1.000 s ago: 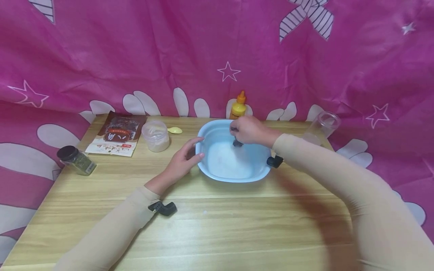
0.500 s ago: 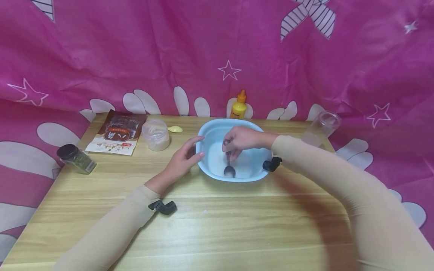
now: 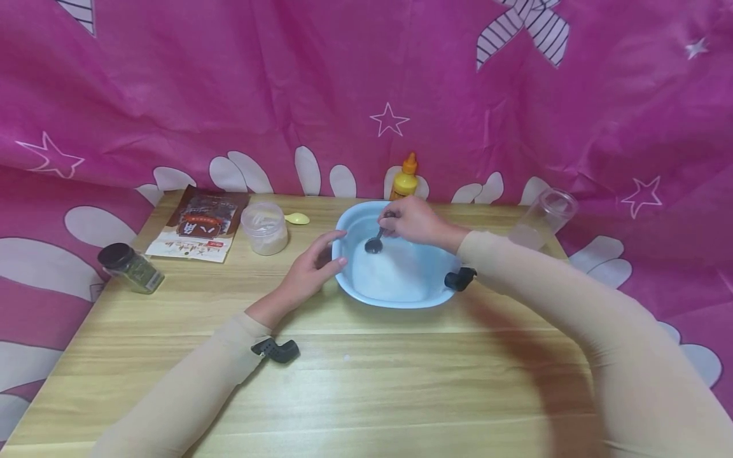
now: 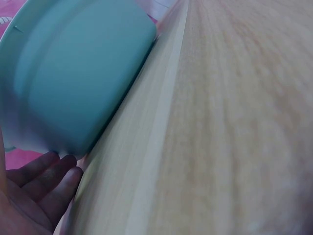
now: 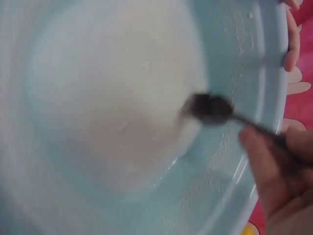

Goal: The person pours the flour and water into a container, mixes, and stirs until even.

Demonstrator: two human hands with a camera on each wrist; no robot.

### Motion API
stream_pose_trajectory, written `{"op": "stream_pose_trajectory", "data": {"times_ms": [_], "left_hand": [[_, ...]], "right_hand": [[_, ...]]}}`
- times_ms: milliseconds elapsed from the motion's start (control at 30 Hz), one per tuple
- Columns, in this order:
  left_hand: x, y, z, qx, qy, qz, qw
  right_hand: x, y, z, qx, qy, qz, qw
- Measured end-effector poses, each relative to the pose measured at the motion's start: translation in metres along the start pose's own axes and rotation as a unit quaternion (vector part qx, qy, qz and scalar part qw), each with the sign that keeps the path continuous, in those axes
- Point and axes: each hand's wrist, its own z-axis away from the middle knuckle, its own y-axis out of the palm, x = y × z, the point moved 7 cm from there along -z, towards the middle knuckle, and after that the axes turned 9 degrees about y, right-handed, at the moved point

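Note:
A light blue plastic basin (image 3: 395, 301) stands on the table and holds a whitish, milky-looking liquid (image 5: 117, 73). My right hand (image 3: 415, 221) pinches the handle of a small dark spoon (image 3: 374, 245) over the basin. In the right wrist view the blurred spoon bowl (image 5: 211, 108) is at the edge of the white contents; whether it dips in, I cannot tell. My left hand (image 3: 303, 273) rests against the basin's left side, thumb and index finger at the rim. The left wrist view has its straight fingers (image 4: 51, 178) touching the outer wall.
Left of the basin are a clear tub (image 3: 265, 230) of pale powder, a yellow spoon (image 3: 297, 219), a brown-and-white packet (image 3: 200, 222) and a black-lidded jar (image 3: 132, 268). A yellow bottle (image 3: 404, 181) stands behind, a clear container (image 3: 544, 217) at right. A pink curtain (image 3: 321, 83) hangs behind.
My right hand brings the spoon from the back of the basin to the front, then back again toward the left rear. The left hand keeps its place at the rim.

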Motion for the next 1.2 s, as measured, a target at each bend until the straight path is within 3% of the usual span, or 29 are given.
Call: {"op": "stream_pose_trajectory", "data": {"times_ms": [200, 300, 400, 567, 667, 733, 833, 1000, 1100, 1200], "left_hand": [[-0.001, -0.001, 0.0, -0.001, -0.006, -0.007, 1.0], [-0.001, -0.001, 0.0, 0.0, -0.007, -0.007, 0.9999], [0.0, -0.001, 0.001, 0.002, -0.007, -0.006, 1.0], [-0.001, -0.001, 0.001, 0.002, -0.004, -0.008, 1.0], [-0.001, 0.0, 0.001, 0.002, -0.002, -0.006, 1.0], [0.0, 0.0, 0.0, 0.001, -0.003, -0.007, 1.0], [-0.002, 0.001, 0.0, 0.001, -0.002, -0.012, 0.9999], [-0.004, 0.001, -0.001, 0.003, 0.002, -0.015, 0.9999], [-0.003, 0.001, -0.001, 0.001, 0.002, -0.015, 0.9999], [-0.001, 0.001, 0.0, 0.0, -0.001, -0.013, 0.9999]], "right_hand": [[-0.005, -0.012, 0.0, -0.063, 0.018, 0.08, 0.995], [-0.007, -0.013, 0.001, -0.063, 0.018, 0.065, 0.996], [-0.006, -0.008, 0.001, -0.03, 0.004, 0.02, 0.999], [-0.004, 0.006, 0.006, 0.081, -0.013, -0.052, 0.995], [-0.004, 0.013, 0.009, 0.132, -0.013, -0.06, 0.989], [-0.006, 0.014, 0.01, 0.142, -0.013, -0.039, 0.989], [-0.008, 0.008, 0.011, 0.115, -0.014, 0.018, 0.993], [-0.009, -0.006, 0.007, 0.027, -0.024, 0.094, 0.995], [-0.004, -0.01, 0.006, -0.004, -0.04, 0.106, 0.994], [0.001, -0.007, 0.007, 0.008, -0.051, 0.079, 0.995]]}}
